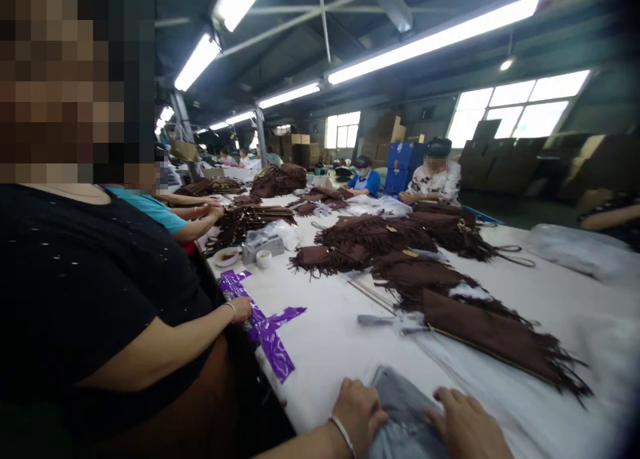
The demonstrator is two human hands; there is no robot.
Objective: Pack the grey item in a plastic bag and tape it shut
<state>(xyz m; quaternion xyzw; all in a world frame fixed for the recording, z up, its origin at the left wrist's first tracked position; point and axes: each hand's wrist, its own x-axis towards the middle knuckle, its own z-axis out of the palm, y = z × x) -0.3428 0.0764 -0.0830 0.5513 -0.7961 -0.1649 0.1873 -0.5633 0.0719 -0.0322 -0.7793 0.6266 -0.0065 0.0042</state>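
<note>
At the near edge of the table, a grey plastic bag [403, 399] lies between my two hands, its lower end cut off by the frame. My left hand [356, 409], with a bracelet at the wrist, has curled fingers closed at the bag's left side. On the right side, my right hand [470, 422] rests with stretched fingers, its thumb touching the bag's edge. Just beyond lies a dark brown fringed pouch [490, 332] with a zipper along its edge and a wrist strap. More brown fringed pouches [370, 235] are piled behind it.
Purple tape strips [273, 335] stick to the white table [320, 352] at its left edge. A person in black [100, 279] stands close on my left, one hand at the tape. A small white cup [263, 259] stands farther back. Clear plastic bags [583, 249] lie right. Other people work beyond.
</note>
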